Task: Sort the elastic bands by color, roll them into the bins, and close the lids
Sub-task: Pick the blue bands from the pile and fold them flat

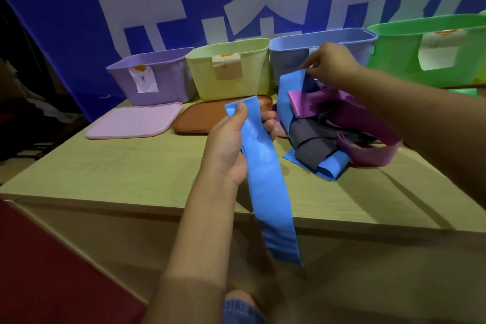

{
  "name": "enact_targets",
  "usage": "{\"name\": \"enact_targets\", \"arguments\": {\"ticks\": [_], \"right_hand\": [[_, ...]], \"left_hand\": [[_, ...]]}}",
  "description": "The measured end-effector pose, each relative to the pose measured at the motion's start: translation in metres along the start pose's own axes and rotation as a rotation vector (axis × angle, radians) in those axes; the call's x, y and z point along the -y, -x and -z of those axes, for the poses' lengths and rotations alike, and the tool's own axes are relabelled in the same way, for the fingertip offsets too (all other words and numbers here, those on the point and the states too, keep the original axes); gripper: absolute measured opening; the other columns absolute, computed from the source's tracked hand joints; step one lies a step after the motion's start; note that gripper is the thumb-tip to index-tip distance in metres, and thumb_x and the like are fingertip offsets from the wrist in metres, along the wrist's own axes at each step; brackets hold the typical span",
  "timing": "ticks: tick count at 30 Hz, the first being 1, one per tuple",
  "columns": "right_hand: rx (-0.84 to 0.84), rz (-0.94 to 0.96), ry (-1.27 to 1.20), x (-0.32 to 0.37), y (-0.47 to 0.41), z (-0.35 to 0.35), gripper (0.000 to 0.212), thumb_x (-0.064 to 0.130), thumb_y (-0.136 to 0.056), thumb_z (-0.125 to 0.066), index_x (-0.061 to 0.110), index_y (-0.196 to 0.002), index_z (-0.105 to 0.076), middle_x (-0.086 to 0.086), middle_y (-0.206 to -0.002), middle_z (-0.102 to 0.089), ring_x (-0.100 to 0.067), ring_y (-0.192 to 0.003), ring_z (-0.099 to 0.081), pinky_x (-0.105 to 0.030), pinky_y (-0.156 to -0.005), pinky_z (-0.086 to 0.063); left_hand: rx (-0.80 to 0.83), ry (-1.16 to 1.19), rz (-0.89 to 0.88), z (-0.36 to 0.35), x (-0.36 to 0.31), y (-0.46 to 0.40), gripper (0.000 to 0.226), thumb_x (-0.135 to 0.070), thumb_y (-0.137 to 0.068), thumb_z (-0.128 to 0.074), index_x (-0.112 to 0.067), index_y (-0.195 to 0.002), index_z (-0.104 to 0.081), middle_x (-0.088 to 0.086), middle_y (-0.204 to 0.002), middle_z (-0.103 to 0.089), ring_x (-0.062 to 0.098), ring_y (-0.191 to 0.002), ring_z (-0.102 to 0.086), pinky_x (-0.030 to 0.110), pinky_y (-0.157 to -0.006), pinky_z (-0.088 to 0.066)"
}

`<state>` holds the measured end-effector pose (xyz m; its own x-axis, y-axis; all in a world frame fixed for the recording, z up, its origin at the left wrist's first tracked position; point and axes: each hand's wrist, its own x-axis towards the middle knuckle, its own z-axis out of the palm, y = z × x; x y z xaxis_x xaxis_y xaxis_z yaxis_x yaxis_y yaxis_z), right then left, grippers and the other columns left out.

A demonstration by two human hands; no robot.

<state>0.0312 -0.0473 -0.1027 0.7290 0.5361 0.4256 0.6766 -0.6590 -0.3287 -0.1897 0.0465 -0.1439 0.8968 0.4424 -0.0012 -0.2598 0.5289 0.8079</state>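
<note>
Smooth, faintly sheeny rubbery sheet in the blue band [265,166], thin enough to drape and crease. Same thin stretchy sheet in the purple bands [368,123], with a soft shine along the folds. Duller, more cloth-like and matt in the dark grey band [310,144]. Matt moulded plastic in the purple bin [168,87], yellow-green bin [252,71], blue bin [289,60] and green bin [399,60], all smooth-walled. Paper labels [143,79] stuck on the fronts. Smooth plastic, slightly satin, in the pink lid [134,121] and brown lid [200,118]. Pale wood-grain board, matt, for the table [118,166]. Printed fabric-like banner [65,21] behind, low sheen.
</note>
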Motion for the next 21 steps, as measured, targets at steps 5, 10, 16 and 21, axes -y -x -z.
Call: {"name": "enact_targets", "arguments": {"ticks": [5, 10, 16, 21], "right_hand": [[-0.054, 0.01, -0.234, 0.016, 0.014, 0.037, 0.022, 0.012, -0.089, -0.059, 0.014, -0.108, -0.07, -0.01, -0.086, -0.069, -0.003, -0.064, -0.064, -0.025, -0.075, -0.051], [-0.009, -0.04, -0.704, 0.034, 0.029, 0.081, 0.022, -0.003, -0.085, -0.06, 0.014, -0.092, -0.072, -0.006, -0.089, -0.07, -0.01, -0.072, -0.066, -0.02, -0.073, -0.057], [0.006, -0.125, -1.248, 0.037, 0.046, 0.108, 0.022, 0.004, -0.072, -0.059, -0.003, -0.092, -0.065, -0.019, -0.09, -0.061, -0.021, -0.085, -0.064, -0.029, -0.072, -0.056], [0.08, -0.039, -1.658, 0.042, 0.058, 0.138, 0.018, 0.001, -0.088, -0.047, 0.007, -0.093, -0.064, -0.003, -0.08, -0.073, -0.012, -0.081, -0.071, -0.032, -0.07, -0.057]], "left_hand": [[-0.015, 0.056, 0.003, -0.015, 0.002, 0.001, 0.034, -0.022, -0.103, -0.036, -0.002, -0.089, -0.059, 0.005, -0.059, -0.062, 0.012, -0.049, -0.057, 0.024, -0.056, -0.053], [-0.022, 0.124, -0.015, -0.025, -0.005, 0.004, 0.031, -0.021, -0.103, -0.036, -0.004, -0.089, -0.058, 0.003, -0.058, -0.062, 0.011, -0.048, -0.057, 0.024, -0.058, -0.052], [-0.045, 0.177, -0.062, -0.039, -0.019, 0.004, 0.028, -0.023, -0.102, -0.04, -0.006, -0.091, -0.059, 0.004, -0.06, -0.063, 0.012, -0.05, -0.057, 0.027, -0.061, -0.053], [-0.016, 0.167, -0.048, -0.051, -0.023, 0.003, 0.025, -0.023, -0.101, -0.042, -0.007, -0.094, -0.06, 0.003, -0.062, -0.065, 0.012, -0.055, -0.058, 0.025, -0.057, -0.055]]}}
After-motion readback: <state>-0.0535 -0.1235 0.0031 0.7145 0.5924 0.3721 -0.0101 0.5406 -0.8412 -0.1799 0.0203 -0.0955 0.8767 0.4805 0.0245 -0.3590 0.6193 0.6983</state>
